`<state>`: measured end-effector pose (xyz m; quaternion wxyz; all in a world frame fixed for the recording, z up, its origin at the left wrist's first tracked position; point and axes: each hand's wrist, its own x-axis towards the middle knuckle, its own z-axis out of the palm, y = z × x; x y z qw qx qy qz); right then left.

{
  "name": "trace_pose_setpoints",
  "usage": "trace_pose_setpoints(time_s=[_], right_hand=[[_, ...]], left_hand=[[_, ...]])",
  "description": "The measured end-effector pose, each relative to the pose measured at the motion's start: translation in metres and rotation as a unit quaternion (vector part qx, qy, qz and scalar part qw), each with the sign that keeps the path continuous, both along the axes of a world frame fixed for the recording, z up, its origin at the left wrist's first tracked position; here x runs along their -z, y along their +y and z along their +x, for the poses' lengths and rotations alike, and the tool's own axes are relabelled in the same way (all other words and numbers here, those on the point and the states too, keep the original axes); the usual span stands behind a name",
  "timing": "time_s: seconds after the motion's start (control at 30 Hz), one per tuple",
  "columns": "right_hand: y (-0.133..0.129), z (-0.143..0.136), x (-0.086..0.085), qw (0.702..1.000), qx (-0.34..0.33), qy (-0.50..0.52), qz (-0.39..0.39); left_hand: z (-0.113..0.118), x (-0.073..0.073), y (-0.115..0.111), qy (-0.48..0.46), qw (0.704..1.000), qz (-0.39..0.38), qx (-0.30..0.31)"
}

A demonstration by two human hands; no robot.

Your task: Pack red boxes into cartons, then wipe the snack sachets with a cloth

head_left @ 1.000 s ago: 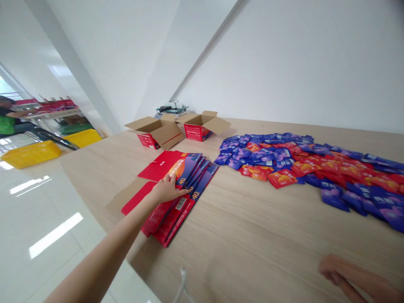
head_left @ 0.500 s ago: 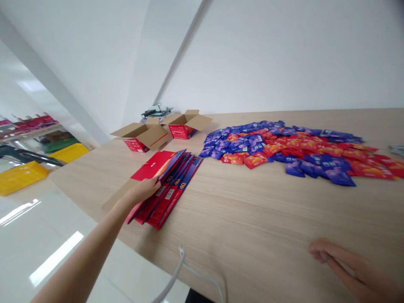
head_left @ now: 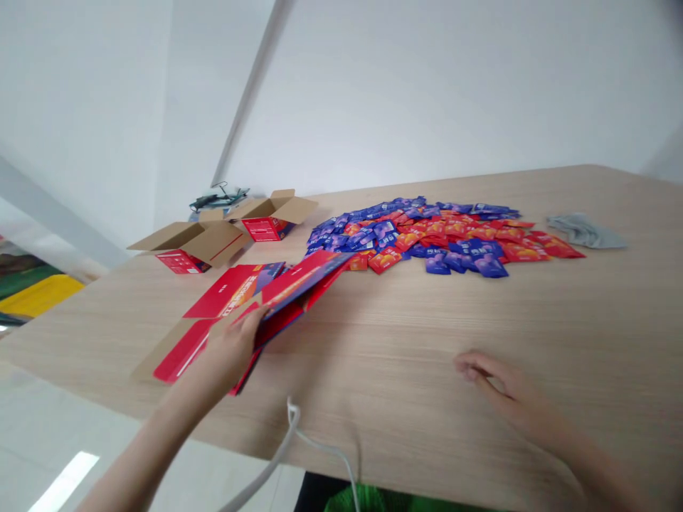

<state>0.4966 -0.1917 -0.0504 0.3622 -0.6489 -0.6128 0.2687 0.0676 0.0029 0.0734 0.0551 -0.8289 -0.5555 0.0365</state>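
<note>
While our left hand (head_left: 235, 347) grips a tilted red box (head_left: 299, 282) beside other flat boxes (head_left: 227, 290), our right hand (head_left: 516, 397) is over the bench (head_left: 389, 341), fingers loosely closed.

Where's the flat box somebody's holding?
Just left of centre in the head view, the tilted box is in the left hand, partly covering another flat box.

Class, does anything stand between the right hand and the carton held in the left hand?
Nothing visible stands between the right hand and the red carton held in the left hand; the white cable runs nearer the camera, outside that gap.
</note>
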Motion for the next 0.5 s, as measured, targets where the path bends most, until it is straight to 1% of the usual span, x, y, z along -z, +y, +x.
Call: trace_pose_setpoints(time_s=[0.03,0.07,0.13,0.2,0.27,0.33,0.37,0.43,0.47,0.5], right_hand=[[0.000,0.002,0.001,1.000,0.016,0.025,0.000],[0.000,0.003,0.003,0.998,0.031,0.061,0.003],[0.000,0.007,0.013,0.984,0.064,0.164,0.007],[-0.001,0.012,0.028,0.953,0.102,0.283,-0.009],[-0.004,0.021,0.043,0.912,0.133,0.386,-0.033],[-0.010,0.031,0.053,0.870,0.155,0.466,-0.042],[-0.014,0.037,0.055,0.848,0.168,0.501,-0.040],[-0.021,0.047,0.055,0.805,0.197,0.558,-0.038],[-0.023,0.051,0.053,0.790,0.207,0.576,-0.048],[-0.024,0.054,0.050,0.780,0.216,0.583,-0.063]], left_hand=[[0.020,0.005,-0.011,-0.011,0.999,0.004,0.045],[0.042,0.012,-0.021,-0.016,0.995,-0.012,0.099],[0.084,0.028,-0.039,-0.013,0.980,-0.041,0.195],[0.121,0.046,-0.054,-0.011,0.961,-0.050,0.272],[0.149,0.063,-0.065,-0.009,0.943,-0.062,0.328],[0.167,0.076,-0.071,-0.018,0.928,-0.091,0.362],[0.172,0.080,-0.073,-0.030,0.919,-0.118,0.375],[0.173,0.086,-0.071,-0.074,0.896,-0.186,0.397],[0.170,0.087,-0.069,-0.103,0.883,-0.218,0.403],[0.164,0.089,-0.065,-0.135,0.873,-0.240,0.403]])
